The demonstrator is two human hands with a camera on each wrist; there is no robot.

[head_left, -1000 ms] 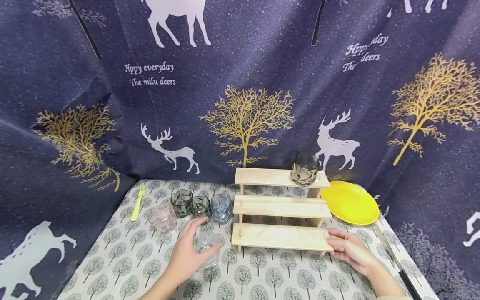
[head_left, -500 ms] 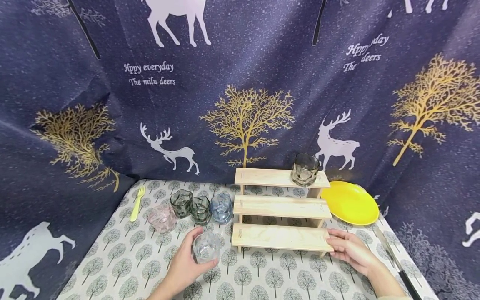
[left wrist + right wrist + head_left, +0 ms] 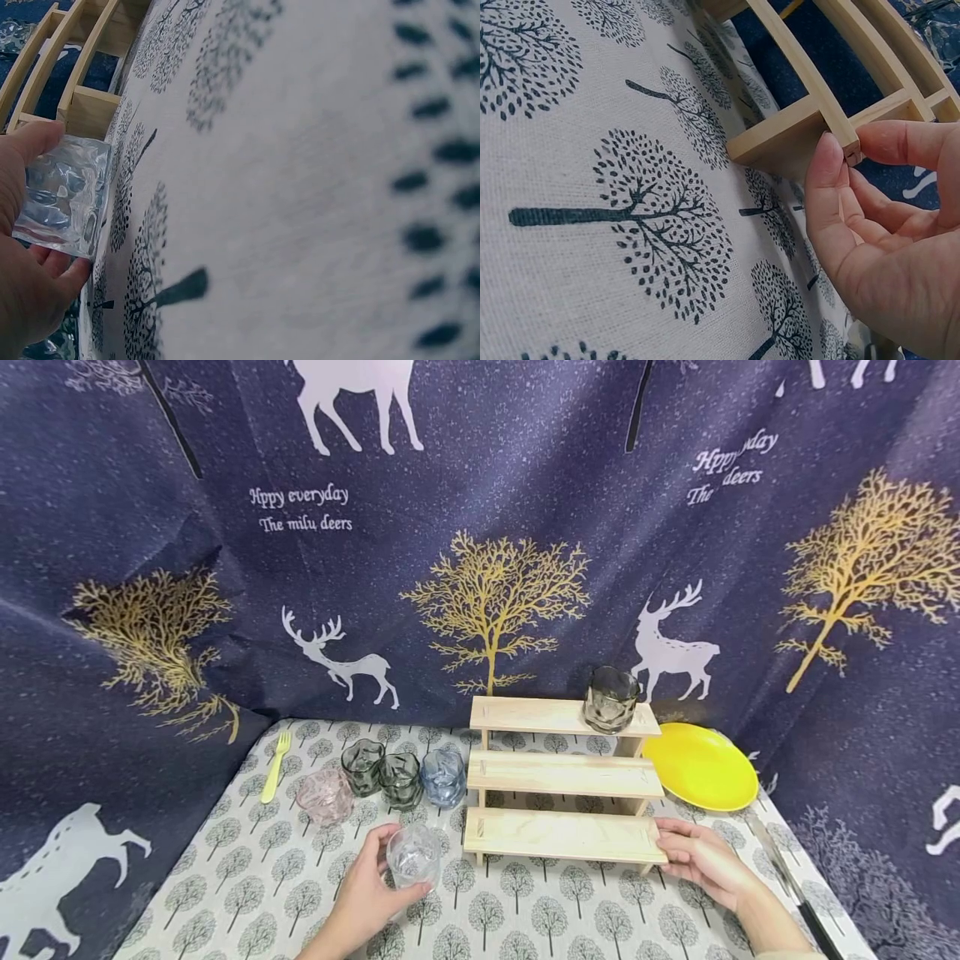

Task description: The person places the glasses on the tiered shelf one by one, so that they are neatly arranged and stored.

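My left hand (image 3: 367, 878) grips a clear glass (image 3: 415, 855), thumb on one side and fingers on the other. In the left wrist view the glass (image 3: 66, 196) appears with wavy sides, close over the tablecloth. A three-tier wooden shelf (image 3: 562, 835) stands to its right. With thumb and fingers, my right hand (image 3: 705, 864) pinches the right end of the lowest board, and the right wrist view shows this board end (image 3: 844, 139) between the fingertips. On the top board sits a smoky grey glass (image 3: 611, 700).
Left of the shelf stand a blue glass (image 3: 443, 779), two dark glasses (image 3: 401, 782) and a pink glass (image 3: 326, 797). A yellow fork (image 3: 276, 767) lies farther left. To the right are a yellow plate (image 3: 701, 766) and a black-handled knife (image 3: 795, 887). A patterned curtain (image 3: 480, 485) hangs behind.
My left hand has closed round the clear glass and drawn it slightly toward me, away from the dark glasses. The right hand and the shelf have stayed in place.
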